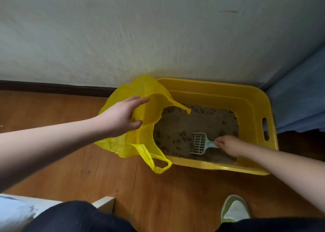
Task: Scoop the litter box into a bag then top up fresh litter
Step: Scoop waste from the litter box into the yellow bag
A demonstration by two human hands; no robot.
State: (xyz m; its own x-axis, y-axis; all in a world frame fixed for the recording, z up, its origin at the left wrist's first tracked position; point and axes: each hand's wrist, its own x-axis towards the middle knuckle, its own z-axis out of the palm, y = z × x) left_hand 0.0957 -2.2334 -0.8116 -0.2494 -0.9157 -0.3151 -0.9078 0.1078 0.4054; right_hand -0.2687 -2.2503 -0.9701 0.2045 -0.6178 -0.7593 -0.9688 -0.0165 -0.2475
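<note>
A yellow litter box (249, 107) stands on the wood floor against the wall, filled with brown litter (198, 124) that has dark clumps in it. My left hand (121, 117) grips the rim of a yellow plastic bag (123, 143) and holds its mouth wide over the box's left end. My right hand (228, 144) is shut on the handle of a pale blue slotted scoop (199, 143). The scoop's head rests on the litter near the box's front wall.
A white wall with a dark baseboard (52, 87) runs behind the box. Blue fabric (299, 105) hangs at the right, close to the box's end. My knees and a green-and-white shoe (234, 209) are at the bottom, with a white board (103, 204) at lower left.
</note>
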